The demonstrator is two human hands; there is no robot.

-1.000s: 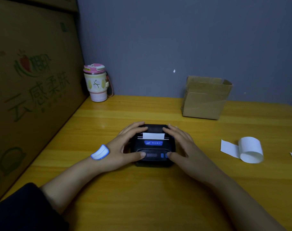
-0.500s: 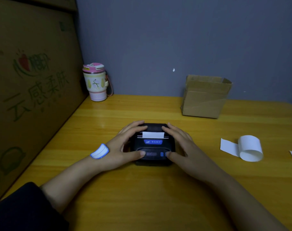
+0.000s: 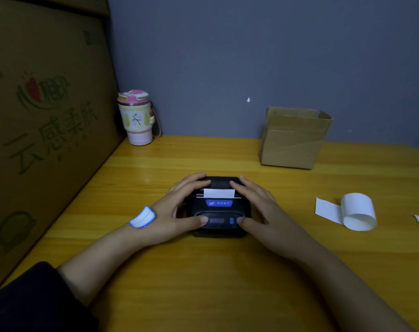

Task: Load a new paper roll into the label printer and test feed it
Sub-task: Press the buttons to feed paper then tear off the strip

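Printer (image 3: 219, 207) lid closed, paper tab (image 3: 218, 193) protruding; left hand (image 3: 177, 209) and right hand (image 3: 258, 212) clasp it, thumbs at front panel; feed test apparently remaining.

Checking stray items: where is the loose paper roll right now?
In the head view, the loose paper roll lies on the table, right of the printer and right hand.

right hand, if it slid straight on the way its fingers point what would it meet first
The right hand points up and left across the printer. Going on, its fingers would probably meet the left hand fingertips on the lid first, though depth is hard to judge.
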